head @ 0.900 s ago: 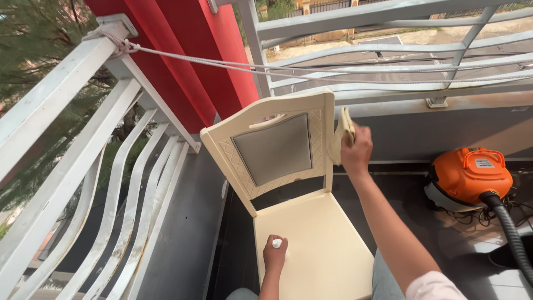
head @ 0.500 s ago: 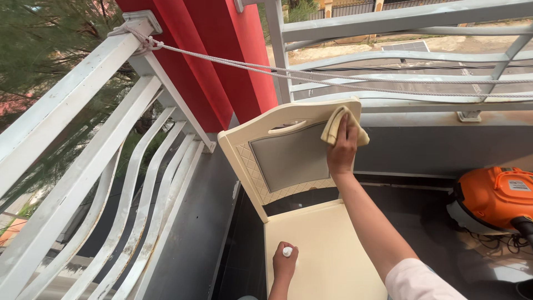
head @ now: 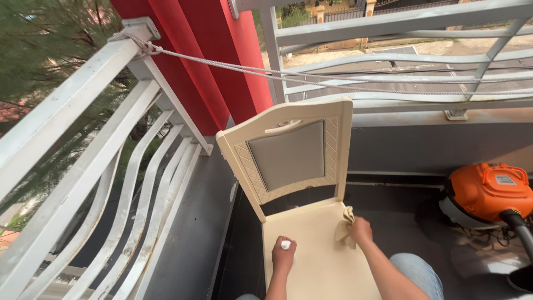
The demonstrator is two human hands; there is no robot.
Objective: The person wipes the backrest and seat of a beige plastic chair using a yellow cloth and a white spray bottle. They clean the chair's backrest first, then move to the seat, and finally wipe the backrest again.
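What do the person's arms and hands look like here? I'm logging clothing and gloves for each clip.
Both arms are bare from wrist to elbow, with no gloves on the left hand or the right hand. No watch, bracelet or ring shows. No sleeve is in view on either arm at this moment. Below the right arm a knee in light blue jeans shows.

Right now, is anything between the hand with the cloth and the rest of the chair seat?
Only the left hand. It rests on the seat near the front left, closed on a small white object. The right hand presses the cloth on the seat's back right corner. The seat between them is bare.
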